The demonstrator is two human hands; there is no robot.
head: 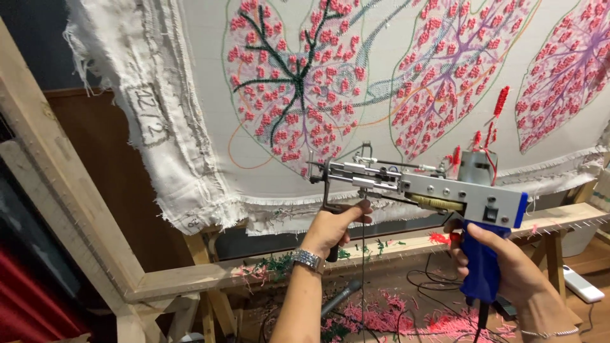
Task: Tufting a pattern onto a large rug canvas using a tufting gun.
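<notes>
Cloth on wooden frame, yarn scraps below; fingers of both hands closed around tufting gun.

Wood frame, yarn-littered floor

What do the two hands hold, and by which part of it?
Both hold one tufting gun: the left hand grips its black front handle, and the right hand grips its blue rear grip.

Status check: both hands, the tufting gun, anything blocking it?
Left hand on front handle. Right hand on blue grip. Grey metal tufting gun before white cloth. Nothing blocking.
</notes>
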